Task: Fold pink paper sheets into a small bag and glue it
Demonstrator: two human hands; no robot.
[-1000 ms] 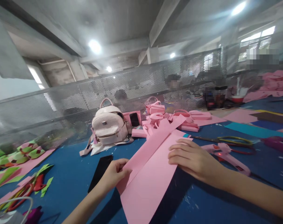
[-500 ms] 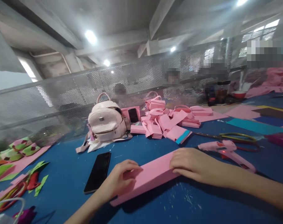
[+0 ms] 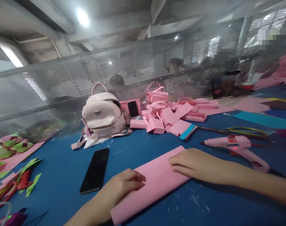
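Observation:
A folded pink sheet (image 3: 154, 180), stiff like felt or craft foam, lies slantwise on the blue table in front of me. My left hand (image 3: 127, 185) is at its left part, fingers curled and pressed together on the top face. At the far right end, my right hand (image 3: 192, 164) grips the sheet with bent fingers; its thumb is hidden. A black phone (image 3: 95, 171) rests just left of the sheet. To the right of my right hand lies a pink glue gun (image 3: 239, 146) with a small red light on.
A pale pink backpack (image 3: 104, 116) and a heap of pink folded pieces (image 3: 166, 113) stand at the back, before a perforated metal screen (image 3: 69, 72). Yellow-handled scissors (image 3: 246, 131) lie right. Red-handled scissors (image 3: 25, 180) and green scraps (image 3: 34, 185) lie left. People sit beyond the screen.
The pink sheet, earlier bent up into a box-like shape with a standing side, now lies flatter with its broad face up. Both hands stay on it. The camera view has tilted down slightly.

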